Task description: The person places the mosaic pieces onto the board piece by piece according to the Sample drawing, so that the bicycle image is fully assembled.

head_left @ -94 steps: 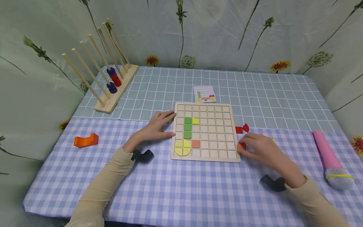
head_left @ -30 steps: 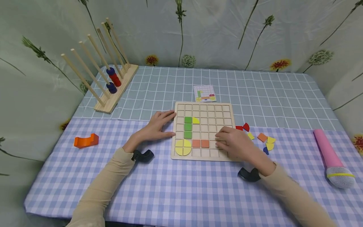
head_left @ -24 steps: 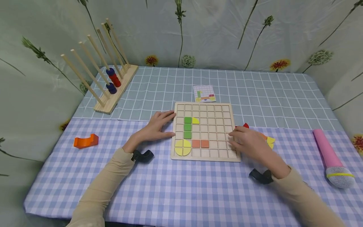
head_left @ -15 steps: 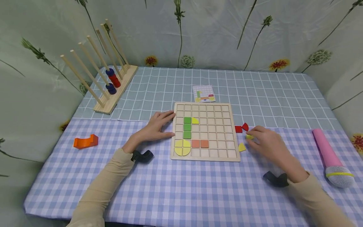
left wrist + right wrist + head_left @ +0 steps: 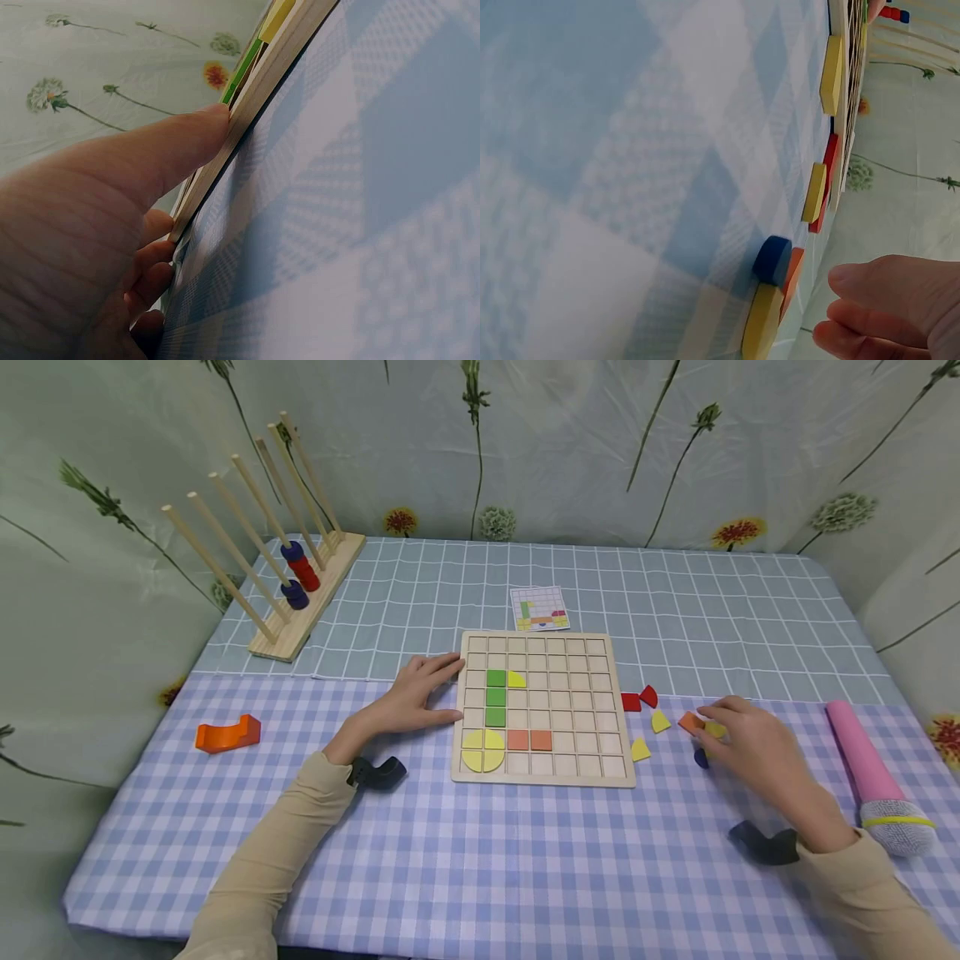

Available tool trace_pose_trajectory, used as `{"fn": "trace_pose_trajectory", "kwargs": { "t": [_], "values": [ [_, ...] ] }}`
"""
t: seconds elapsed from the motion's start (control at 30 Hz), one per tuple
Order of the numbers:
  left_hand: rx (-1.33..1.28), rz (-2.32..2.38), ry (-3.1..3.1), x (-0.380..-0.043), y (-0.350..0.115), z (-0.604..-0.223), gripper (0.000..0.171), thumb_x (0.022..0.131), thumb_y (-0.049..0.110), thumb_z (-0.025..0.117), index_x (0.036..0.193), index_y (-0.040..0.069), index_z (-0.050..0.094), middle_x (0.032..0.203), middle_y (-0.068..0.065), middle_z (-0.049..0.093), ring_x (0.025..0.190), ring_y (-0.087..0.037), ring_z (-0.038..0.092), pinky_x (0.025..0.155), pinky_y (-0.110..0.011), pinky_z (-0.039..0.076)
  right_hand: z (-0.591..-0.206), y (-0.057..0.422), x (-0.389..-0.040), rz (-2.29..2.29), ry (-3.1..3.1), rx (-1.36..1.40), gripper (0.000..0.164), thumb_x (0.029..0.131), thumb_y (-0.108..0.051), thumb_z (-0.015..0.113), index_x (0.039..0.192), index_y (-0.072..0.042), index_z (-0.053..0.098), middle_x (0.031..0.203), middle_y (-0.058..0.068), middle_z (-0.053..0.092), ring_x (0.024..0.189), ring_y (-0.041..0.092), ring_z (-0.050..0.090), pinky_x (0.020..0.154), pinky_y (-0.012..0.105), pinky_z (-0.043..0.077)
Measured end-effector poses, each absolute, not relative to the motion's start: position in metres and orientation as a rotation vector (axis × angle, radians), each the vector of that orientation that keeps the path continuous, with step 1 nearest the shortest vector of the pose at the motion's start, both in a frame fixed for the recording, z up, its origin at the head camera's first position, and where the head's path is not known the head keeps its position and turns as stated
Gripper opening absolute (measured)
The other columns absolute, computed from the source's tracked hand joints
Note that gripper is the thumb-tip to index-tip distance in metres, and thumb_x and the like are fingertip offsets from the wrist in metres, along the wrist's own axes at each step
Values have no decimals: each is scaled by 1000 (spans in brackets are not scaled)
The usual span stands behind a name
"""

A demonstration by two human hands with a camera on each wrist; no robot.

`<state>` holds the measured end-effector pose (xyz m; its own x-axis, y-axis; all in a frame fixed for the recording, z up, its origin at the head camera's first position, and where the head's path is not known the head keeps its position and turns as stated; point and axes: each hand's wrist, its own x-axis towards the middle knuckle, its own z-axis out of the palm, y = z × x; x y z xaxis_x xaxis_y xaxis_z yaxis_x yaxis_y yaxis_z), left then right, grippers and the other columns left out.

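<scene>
Right of frame, right hand (image 5: 761, 752): fingers loosely bent, empty, near orange square (image 5: 689, 722); best pinch edges.
Centre, left hand (image 5: 412, 697): fingers spread, touching board (image 5: 558, 681); should brace it.

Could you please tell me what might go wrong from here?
The right hand is close over the orange square, with the blue piece beside it, so the fingers might knock the blue one aside. The yellow wedge lies beside the board's right edge and could be bumped by a low pass. The left hand touches the board only along its left side, so a sideways knock could perhaps shift it.
</scene>
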<state>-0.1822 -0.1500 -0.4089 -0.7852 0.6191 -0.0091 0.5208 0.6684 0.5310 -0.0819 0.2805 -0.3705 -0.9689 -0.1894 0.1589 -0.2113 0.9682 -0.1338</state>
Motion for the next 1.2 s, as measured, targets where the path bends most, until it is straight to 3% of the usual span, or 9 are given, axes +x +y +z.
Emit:
{"fn": "trace_pose_trajectory", "kwargs": {
  "t": [0.27,0.93,1.2],
  "values": [
    [934,770,2698,-182,-150,-410,81,83,37,68,148,11,29,156,-8,25,122,-29,31,100,-47,24,-374,286,-84,212,-2983,307,37,72,-14,76,100,9,69,91,24,64,76,34,61,63,46,51],
    [944,764,2699,-183,-151,-411,80,83,36,68,148,10,28,156,-9,25,121,-29,32,98,-47,25,-376,278,-95,221,-3186,201,35,79,-16,72,105,8,67,99,27,62,88,39,57,78,53,48],
    [948,752,2703,-183,-150,-411,82,83,37,68,149,11,27,156,-10,25,125,-30,30,101,-49,24,-371,272,-94,256,-3086,273,32,76,-13,73,101,7,69,93,23,63,77,32,58,67,47,50]
  ]
}}
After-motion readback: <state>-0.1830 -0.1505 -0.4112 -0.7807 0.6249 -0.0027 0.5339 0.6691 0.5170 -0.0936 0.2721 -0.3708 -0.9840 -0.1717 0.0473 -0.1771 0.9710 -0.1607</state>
